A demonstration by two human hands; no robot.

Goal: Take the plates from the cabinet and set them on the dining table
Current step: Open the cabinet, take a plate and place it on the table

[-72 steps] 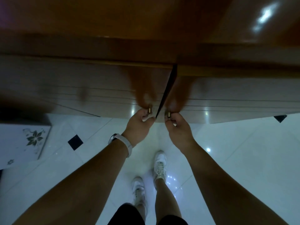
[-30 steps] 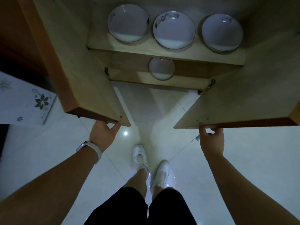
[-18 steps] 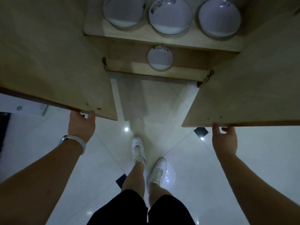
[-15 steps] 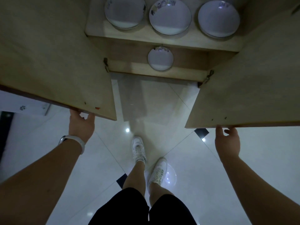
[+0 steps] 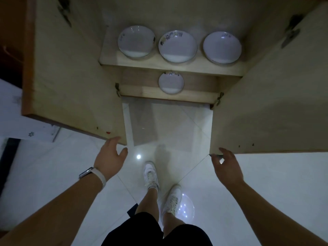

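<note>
Head view: left door [image 5: 71, 77] and right door [image 5: 275, 103] stand wide, baring the cabinet [image 5: 177, 13] for a reach. Three plates [image 5: 177, 46] sit in a row on the upper shelf [image 5: 113, 59], a smaller plate [image 5: 171, 82] below. Both the left hand [image 5: 110, 157] and the right hand [image 5: 226, 166] hover at the door edges, fingers loosely spread, holding nothing.

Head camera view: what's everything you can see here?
Large round white plates: three, white, side by side on the upper shelf.
Small round white plate: one, white, centre of the lower shelf.
Pale wooden cabinet doors: two, tan, swung open left and right.
Glossy tiled floor: one, white, underfoot.
Flower-printed panel: one, white, far left.
White sneakers: two, white, on the floor.
Black shorts: one, black, bottom edge.
White wristband: one, white, left wrist.
Left hand: one, open, by the left door's corner.
Right hand: one, open, by the right door's corner.
</note>
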